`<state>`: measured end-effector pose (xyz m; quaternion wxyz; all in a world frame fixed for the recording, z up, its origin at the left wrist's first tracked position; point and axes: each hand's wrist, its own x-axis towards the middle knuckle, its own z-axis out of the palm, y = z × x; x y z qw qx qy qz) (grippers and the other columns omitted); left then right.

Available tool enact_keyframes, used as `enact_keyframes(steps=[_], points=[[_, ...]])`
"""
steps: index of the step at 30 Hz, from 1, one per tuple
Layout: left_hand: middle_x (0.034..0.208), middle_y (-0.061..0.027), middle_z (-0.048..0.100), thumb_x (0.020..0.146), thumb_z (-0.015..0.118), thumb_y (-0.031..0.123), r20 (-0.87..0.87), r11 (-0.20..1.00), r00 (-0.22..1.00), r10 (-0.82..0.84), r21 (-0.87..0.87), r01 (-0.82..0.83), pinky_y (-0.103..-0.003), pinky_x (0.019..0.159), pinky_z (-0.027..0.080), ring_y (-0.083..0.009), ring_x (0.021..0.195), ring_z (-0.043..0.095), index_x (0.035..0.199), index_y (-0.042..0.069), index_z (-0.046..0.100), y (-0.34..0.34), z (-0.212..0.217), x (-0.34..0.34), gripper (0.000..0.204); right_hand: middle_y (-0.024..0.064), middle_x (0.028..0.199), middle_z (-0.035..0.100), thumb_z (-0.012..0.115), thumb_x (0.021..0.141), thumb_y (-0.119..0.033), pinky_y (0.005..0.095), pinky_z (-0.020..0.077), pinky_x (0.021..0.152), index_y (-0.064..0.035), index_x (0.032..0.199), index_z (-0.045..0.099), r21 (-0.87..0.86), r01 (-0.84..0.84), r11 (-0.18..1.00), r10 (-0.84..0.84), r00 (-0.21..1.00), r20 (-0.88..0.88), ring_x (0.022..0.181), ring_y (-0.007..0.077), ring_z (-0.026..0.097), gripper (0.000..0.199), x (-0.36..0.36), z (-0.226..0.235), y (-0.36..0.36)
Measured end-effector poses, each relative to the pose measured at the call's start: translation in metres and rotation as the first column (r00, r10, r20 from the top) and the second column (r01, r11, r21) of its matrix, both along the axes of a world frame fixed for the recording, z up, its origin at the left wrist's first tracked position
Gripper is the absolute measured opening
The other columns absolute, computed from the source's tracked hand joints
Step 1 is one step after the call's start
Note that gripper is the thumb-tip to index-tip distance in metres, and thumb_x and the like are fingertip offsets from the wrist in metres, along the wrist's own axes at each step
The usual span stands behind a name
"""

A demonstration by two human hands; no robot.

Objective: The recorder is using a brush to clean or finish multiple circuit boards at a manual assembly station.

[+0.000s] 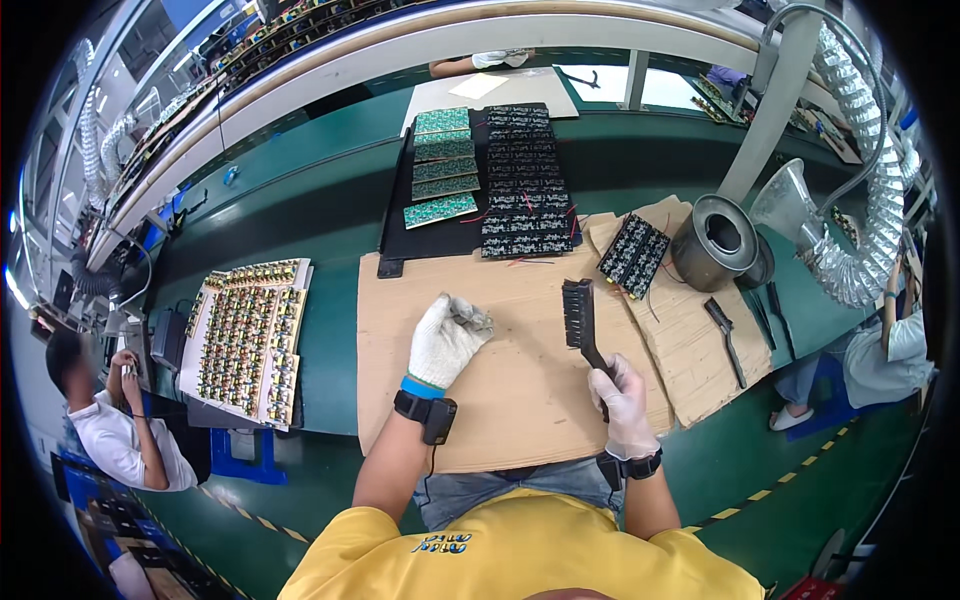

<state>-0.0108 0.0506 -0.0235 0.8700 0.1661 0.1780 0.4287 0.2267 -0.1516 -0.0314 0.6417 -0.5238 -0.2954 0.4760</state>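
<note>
My right hand (624,405), in a thin whitish glove, grips the handle of a black brush (580,318). The brush stands bristle end away from me, over the cardboard sheet (500,400). My left hand (447,340), in a white knitted glove, hovers over the same cardboard with its fingers curled in; nothing shows in them. Beyond the hands lie a block of black circuit boards (525,180) and a column of green circuit boards (441,210) on a black tray (398,215). One black board (635,256) with thin wires rests on the right-hand cardboard piece (690,370).
A metal canister (715,245) and a second black brush (725,340) are at right, below a silver exhaust duct (850,200). At left sits a panel of populated boards (250,340). A rail (450,45) crosses beyond the bench. Co-workers sit at both sides.
</note>
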Motion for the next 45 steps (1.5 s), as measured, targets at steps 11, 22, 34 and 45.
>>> enact_keyframes(steps=[11,22,34,45], points=[[0.098,-0.0115,0.064,0.107,0.059,0.030,0.012,0.994,0.998,-0.055,0.099,0.053,-0.049,0.099,0.051,-0.0290,0.096,0.063,0.094,0.005,0.063,-0.002,-0.002,-0.005,0.028,-0.0024,0.078,0.061,0.086,0.086,-0.010,0.0260,0.0421,0.062,-0.0037,0.100,0.074,0.026,-0.012,1.000,-0.001,0.899,0.437,0.066,0.0090,0.053,0.020,-0.012,0.001,0.003],[0.121,-0.0119,0.066,0.097,0.067,0.006,-0.519,0.825,0.854,-0.044,0.463,0.324,-0.040,0.102,0.054,-0.0232,0.112,0.066,0.133,0.000,0.058,-0.023,0.022,0.006,0.038,0.0101,0.076,0.062,0.089,0.079,-0.015,0.0354,0.0473,0.064,-0.0022,0.107,0.081,0.072,-0.087,0.994,0.006,0.680,0.733,0.068,0.0229,0.060,0.032,-0.012,0.022,0.005],[0.107,-0.0072,0.070,0.093,0.067,0.000,-0.591,0.830,0.807,0.010,0.455,0.323,-0.030,0.093,0.055,-0.0166,0.100,0.067,0.114,0.000,0.066,-0.021,0.019,0.004,0.021,0.0096,0.076,0.063,0.088,0.079,-0.016,0.0345,0.0474,0.064,-0.0008,0.108,0.080,0.108,-0.091,0.990,-0.022,0.660,0.751,0.068,0.0229,0.061,0.033,-0.014,0.019,0.005],[0.107,-0.0072,0.070,0.094,0.065,-0.003,-0.582,0.810,0.813,0.019,0.485,0.329,-0.030,0.092,0.055,-0.0164,0.099,0.068,0.114,-0.001,0.066,-0.021,0.016,0.003,0.021,0.0097,0.079,0.064,0.087,0.081,-0.019,0.0352,0.0471,0.064,-0.0014,0.108,0.080,0.099,-0.104,0.990,-0.007,0.656,0.755,0.070,0.0233,0.061,0.033,-0.014,0.023,0.003]])
